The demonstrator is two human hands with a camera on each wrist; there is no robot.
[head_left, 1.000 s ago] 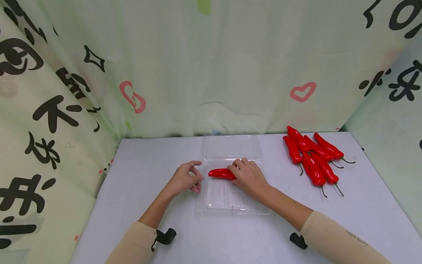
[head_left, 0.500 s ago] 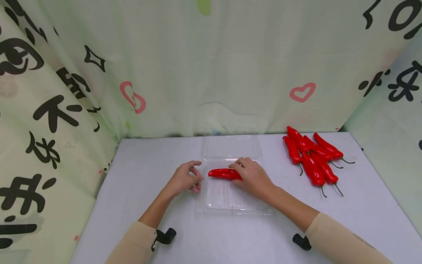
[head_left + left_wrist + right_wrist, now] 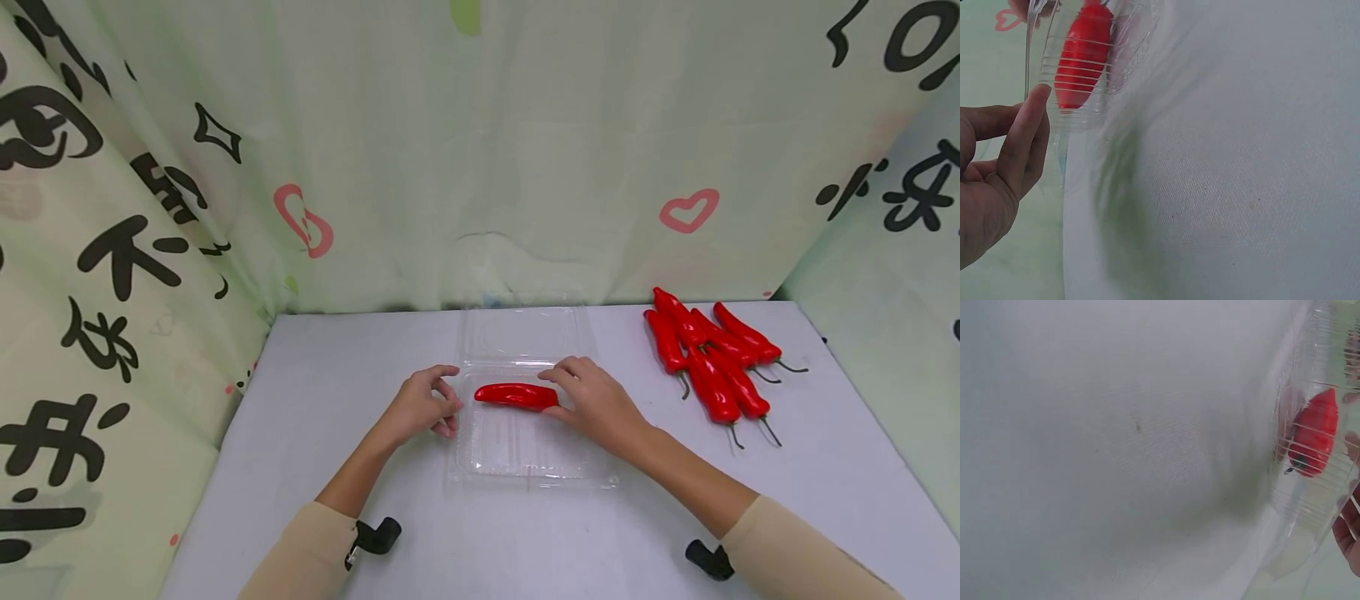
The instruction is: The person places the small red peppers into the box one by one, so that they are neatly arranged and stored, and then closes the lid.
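Observation:
A red chili pepper (image 3: 510,396) lies crosswise in the rear part of the clear plastic box (image 3: 517,454), whose lid (image 3: 525,333) is folded back behind it. At the pepper's right end, my right hand (image 3: 600,408) hovers over the box with loosely bent fingers, gripping nothing; the thumb looks very near the pepper. My left hand (image 3: 420,404) stays at the box's left wall, fingertips touching or almost touching it. Through the ribbed wall, the left wrist view shows the pepper (image 3: 1085,56) close to those fingers. The right wrist view shows its dark stem end.
Several more red chili peppers (image 3: 708,367) with long stems lie in a cluster at the table's back right. The white-covered table (image 3: 352,358) ends at a printed curtain (image 3: 420,167) behind, with further curtain on both sides.
My right hand has let go of the pepper and drawn back to the right, so more of the pepper shows. The pepper and my left hand have stayed in place.

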